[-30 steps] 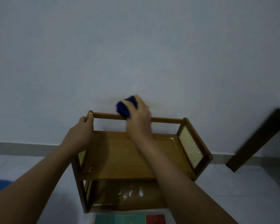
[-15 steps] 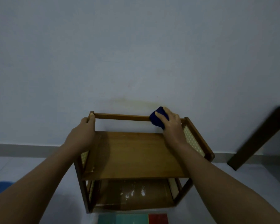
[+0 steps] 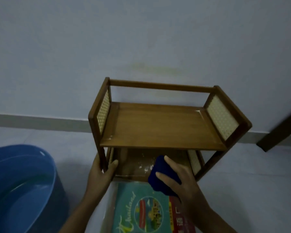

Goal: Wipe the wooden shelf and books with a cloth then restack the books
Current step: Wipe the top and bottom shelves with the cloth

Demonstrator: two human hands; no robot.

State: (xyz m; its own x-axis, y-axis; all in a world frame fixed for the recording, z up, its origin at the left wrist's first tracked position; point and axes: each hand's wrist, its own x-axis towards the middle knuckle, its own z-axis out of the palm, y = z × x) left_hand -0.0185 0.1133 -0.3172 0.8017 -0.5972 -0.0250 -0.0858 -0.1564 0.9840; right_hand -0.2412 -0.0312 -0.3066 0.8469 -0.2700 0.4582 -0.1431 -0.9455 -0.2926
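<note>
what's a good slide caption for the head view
Right hand presses dark blue cloth toward two-tier wooden shelf; left hand grips its leg.

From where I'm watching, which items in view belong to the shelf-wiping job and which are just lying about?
Part of the job:
- two-tier brown wooden shelf with woven side panels
- dark blue cloth, held in the right hand
- left hand, gripping the shelf's front-left post
- teal and red books on the floor

Lying about:
- round blue plastic basin
- dark wooden furniture leg
</note>
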